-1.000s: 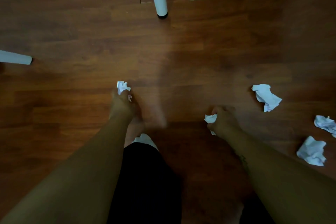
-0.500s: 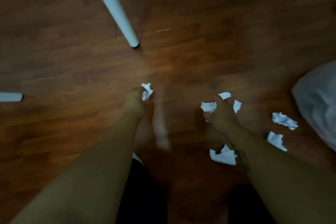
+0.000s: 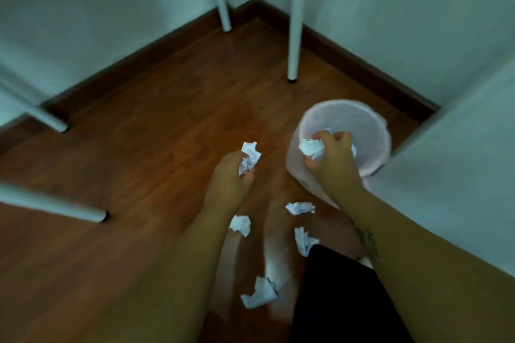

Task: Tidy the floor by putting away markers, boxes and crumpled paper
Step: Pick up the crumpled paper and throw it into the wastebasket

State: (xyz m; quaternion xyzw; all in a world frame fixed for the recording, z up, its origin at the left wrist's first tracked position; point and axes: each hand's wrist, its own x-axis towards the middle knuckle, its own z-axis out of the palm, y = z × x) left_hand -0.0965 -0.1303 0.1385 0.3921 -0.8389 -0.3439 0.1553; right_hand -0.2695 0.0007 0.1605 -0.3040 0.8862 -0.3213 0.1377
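At centre frame, the left hand (image 3: pixel 227 175) has its fingers closed around a white crumpled paper ball (image 3: pixel 250 160). The right hand (image 3: pixel 333 160) grips another white paper wad (image 3: pixel 312 148) over the round pale pink wastebasket (image 3: pixel 373 131). Four crumpled paper pieces (image 3: pixel 299 207) lie on the brown wooden floor (image 3: pixel 139 133) below.

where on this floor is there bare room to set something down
Free: the wide floor between the white legs and the left hand. Crowded: beside the bin, where crumpled papers lie.
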